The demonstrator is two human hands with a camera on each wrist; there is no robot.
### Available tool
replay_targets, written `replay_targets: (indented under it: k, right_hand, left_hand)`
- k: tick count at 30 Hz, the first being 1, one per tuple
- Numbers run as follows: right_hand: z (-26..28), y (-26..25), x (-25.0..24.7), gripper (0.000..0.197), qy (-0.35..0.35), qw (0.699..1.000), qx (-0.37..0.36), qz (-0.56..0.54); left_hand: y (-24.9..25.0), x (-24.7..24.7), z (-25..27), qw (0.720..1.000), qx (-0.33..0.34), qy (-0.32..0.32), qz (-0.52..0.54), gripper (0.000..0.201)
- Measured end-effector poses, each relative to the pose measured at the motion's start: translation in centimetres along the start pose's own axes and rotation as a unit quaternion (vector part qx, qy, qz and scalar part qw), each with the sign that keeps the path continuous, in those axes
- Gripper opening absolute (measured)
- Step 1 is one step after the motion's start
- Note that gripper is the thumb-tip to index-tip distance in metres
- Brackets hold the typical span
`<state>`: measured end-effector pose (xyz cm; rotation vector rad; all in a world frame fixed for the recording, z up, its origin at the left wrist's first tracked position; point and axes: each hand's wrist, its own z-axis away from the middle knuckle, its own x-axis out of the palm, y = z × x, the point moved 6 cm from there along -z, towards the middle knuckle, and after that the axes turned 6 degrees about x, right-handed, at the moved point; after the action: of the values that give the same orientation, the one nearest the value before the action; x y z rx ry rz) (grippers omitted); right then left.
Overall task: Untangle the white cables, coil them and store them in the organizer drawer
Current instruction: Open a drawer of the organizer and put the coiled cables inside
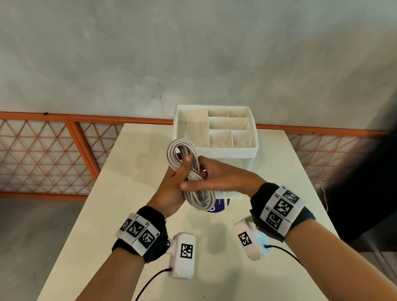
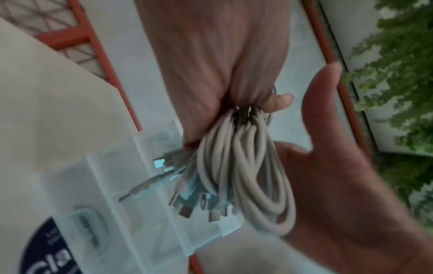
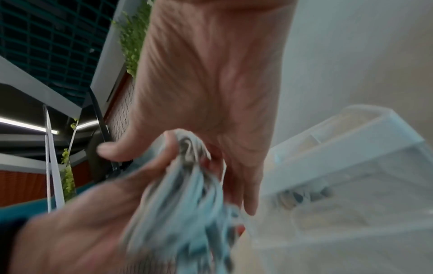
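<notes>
A coil of white cables point(image 1: 181, 148) is held upright above the table, just in front of the white organizer point(image 1: 253, 127). My left hand point(image 1: 172, 187) grips the coil round its middle, and in the left wrist view its fingers point(image 2: 279, 102) curl round the bundle point(image 2: 246, 176). My right hand point(image 1: 224, 177) lies against the lower loops with thumb point(image 2: 328, 77) and fingers straight. Several metal connectors point(image 2: 185, 209) hang from the bundle over a clear plastic drawer point(image 2: 145, 213). The right wrist view shows the coil point(image 3: 187, 194) blurred.
The organizer's top has several open compartments. It stands at the far end of a pale table point(image 1: 124, 211). A round dark blue label point(image 1: 222, 207) shows under my hands. Orange lattice fencing point(image 1: 27, 154) runs behind the table, and grey floor lies to the left.
</notes>
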<state>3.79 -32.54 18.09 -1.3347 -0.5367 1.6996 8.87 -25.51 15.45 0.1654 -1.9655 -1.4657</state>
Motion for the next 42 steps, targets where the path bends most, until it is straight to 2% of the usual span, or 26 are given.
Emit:
replay_targets:
  k: [2,4,7,9,11,14,18,23,24,27,29,31,35,37,39,42]
  right_hand:
    - [0.1,0.1,0.3,0.067,0.008,0.998,-0.031,-0.054]
    - [0.6,0.2,0.1,0.059,0.002,0.996,-0.033,-0.081]
    - [0.9,0.7,-0.5,0.05,0.003,0.998,0.001,-0.061]
    - [1.0,1.3,-0.6,0.05,-0.002,0.998,0.041,-0.038]
    - [1.0,1.5,-0.4,0.044,-0.025,0.998,0.051,-0.023]
    - [0.9,1.4,0.0,0.039,-0.019,0.999,0.047,-0.002]
    - [0.8,1.5,0.4,0.033,-0.001,0.999,0.042,-0.001]
    - [1.5,0.8,1.3,0.012,-0.037,0.999,0.012,-0.022]
    - [1.5,0.7,1.3,0.015,-0.035,0.999,0.011,-0.019]
    - [1.3,0.4,1.1,0.022,-0.014,1.0,0.01,-0.005]
    - [1.1,0.2,1.2,0.021,-0.012,1.0,0.007,0.002]
    - [1.0,0.2,1.4,0.024,-0.019,1.0,0.002,0.015]
    - [1.1,0.6,1.9,0.023,-0.052,0.998,0.006,0.024]
    - [1.3,0.8,2.2,0.018,-0.059,0.998,0.009,0.017]
    - [1.5,0.9,2.3,0.009,-0.063,0.998,0.008,-0.006]
    - [1.7,1.3,2.2,0.019,-0.071,0.997,0.008,-0.006]
  left_hand:
    - [0.2,0.3,-0.2,1.0,-0.006,0.009,0.016,0.044]
    - [0.4,0.4,-0.2,1.0,-0.018,0.003,0.025,0.047]
    - [0.9,0.0,-0.4,0.998,-0.019,-0.026,0.048,0.058]
    - [1.4,-0.4,-0.6,0.999,-0.011,-0.042,-0.005,0.061]
    - [1.8,-0.3,-0.7,0.996,-0.002,-0.048,-0.08,0.049]
    - [1.9,-0.3,-0.6,0.995,0.019,-0.027,-0.095,0.024]
    - [1.7,-0.4,-0.6,0.995,0.019,-0.03,-0.098,0.022]
    - [1.2,-0.3,-0.2,0.998,-0.043,-0.04,-0.038,0.012]
    - [1.1,-0.3,-0.1,0.998,-0.048,-0.045,-0.008,0.018]
    - [1.1,-0.2,-0.1,0.991,-0.024,-0.038,0.127,0.07]
    - [1.4,-0.3,-0.1,0.986,0.006,-0.007,0.168,0.083]
    - [1.8,-0.4,-0.1,0.984,0.022,0.024,0.175,0.075]
    - [2.0,-0.9,-0.3,0.984,0.021,0.1,0.147,0.023]
    - [2.0,-1.1,-0.5,0.986,0.022,0.099,0.133,0.001]
    - [1.8,-1.3,-0.6,0.986,0.022,0.085,0.143,0.011]
    - [1.5,-1.0,-0.3,0.983,0.003,0.093,0.157,0.013]
